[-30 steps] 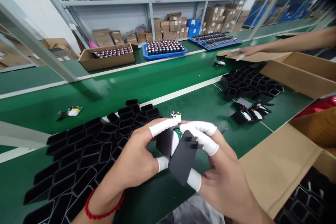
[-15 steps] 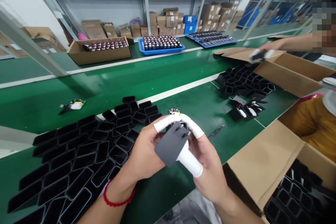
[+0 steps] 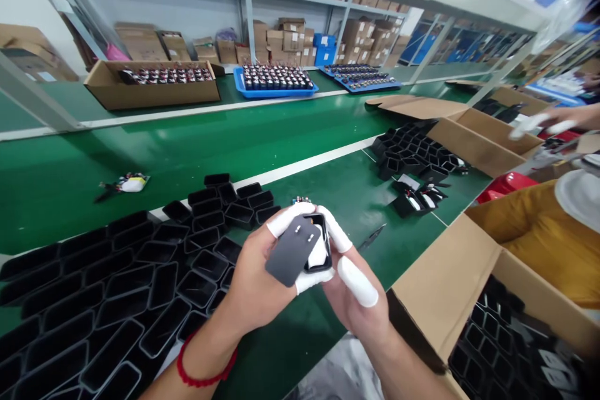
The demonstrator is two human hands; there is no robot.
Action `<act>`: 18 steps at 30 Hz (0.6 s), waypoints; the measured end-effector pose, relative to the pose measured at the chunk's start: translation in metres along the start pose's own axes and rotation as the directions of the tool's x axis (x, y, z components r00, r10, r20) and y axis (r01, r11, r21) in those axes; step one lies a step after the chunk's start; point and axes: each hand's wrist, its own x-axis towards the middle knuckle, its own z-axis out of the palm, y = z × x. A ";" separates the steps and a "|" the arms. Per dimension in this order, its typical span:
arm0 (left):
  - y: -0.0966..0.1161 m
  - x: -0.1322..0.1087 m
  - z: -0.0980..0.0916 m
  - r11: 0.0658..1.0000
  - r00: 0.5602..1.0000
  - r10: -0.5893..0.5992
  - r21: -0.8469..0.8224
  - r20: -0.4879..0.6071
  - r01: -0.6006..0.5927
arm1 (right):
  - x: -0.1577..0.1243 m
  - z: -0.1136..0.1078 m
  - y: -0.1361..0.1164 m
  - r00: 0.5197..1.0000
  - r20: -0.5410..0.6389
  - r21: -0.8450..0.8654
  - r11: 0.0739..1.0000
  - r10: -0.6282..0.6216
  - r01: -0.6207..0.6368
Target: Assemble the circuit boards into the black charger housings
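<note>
In the middle of the head view, both hands are around a small open black plastic case (image 3: 329,260). A white-wrapped part (image 3: 319,251) shows inside it. Over the case's left side leans a dark grey end cover (image 3: 285,257) with two metal pins. My left hand (image 3: 255,275) is closed around the case from the left, its white finger cots on the far and near ends. My right hand (image 3: 359,300) holds the case's right side with the index finger along it; its thumb is lifted off. A small circuit board (image 3: 300,200) lies just beyond the fingers.
Many empty black cases (image 3: 124,309) cover the bench at left. A wired board (image 3: 129,184) lies behind them. To the right are tweezers (image 3: 372,236), filled cases (image 3: 417,199) and an open carton (image 3: 440,281). A co-worker's hand (image 3: 544,125) is at far right.
The grey cover has tipped left, so the case's opening and the white part now show. My right thumb has come off the cover. The co-worker's hand has moved, and the view has shifted right.
</note>
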 end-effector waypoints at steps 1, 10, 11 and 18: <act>0.001 0.000 0.000 1.000 1.000 0.014 -0.014 0.004 -0.014 | 0.000 0.001 0.001 1.000 -0.015 -0.006 1.000 -0.002 0.002; -0.004 -0.011 0.001 0.935 0.963 0.250 0.234 0.101 -0.267 | -0.003 0.007 0.016 0.964 -0.258 -0.107 0.993 -0.065 0.039; -0.006 -0.011 0.001 0.931 0.963 0.245 0.249 0.114 -0.267 | -0.005 0.006 0.018 0.965 -0.257 -0.127 0.992 -0.057 0.025; -0.013 -0.012 0.003 0.910 1.000 -0.022 0.413 -0.014 0.026 | -0.012 -0.007 0.012 0.977 -0.198 -0.406 0.914 -0.083 -0.005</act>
